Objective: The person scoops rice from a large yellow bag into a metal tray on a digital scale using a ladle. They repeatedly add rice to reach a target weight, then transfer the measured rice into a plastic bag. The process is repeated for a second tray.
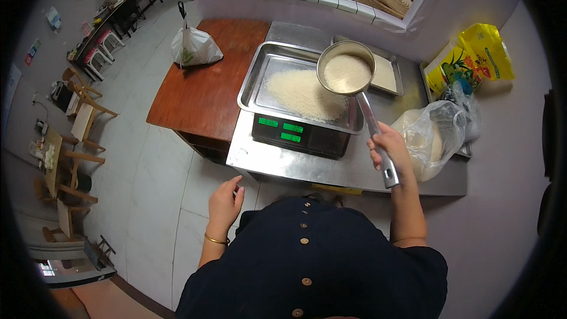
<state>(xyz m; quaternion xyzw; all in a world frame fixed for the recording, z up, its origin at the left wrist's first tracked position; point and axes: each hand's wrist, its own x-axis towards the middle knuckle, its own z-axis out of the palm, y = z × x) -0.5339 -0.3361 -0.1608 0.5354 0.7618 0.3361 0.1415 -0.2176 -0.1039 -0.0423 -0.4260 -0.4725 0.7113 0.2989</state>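
My right hand (390, 147) grips the handle of a metal ladle (371, 117). White rice-like grain (347, 73) lies in its deep bowl, which is above the right part of a rectangular steel tray (259, 55). A spread heap of the same-looking grain (297, 93) lies in that tray. Under the tray stands a black digital scale (310, 141) with lit green displays. My left hand (227, 199) holds nothing and hangs before the table's front edge, its fingers loosely bent. Right of the scale, an unsealed clear plastic bag (432, 137) holds pale grain.
A smaller tray with pale contents (384, 73) lies behind the ladle. Yellow printed packaging (480, 55) stands at the back right. A white plastic bag (197, 46) sits on the wooden tabletop (199, 93), left of the steel table (266, 164). Walls border the back and right.
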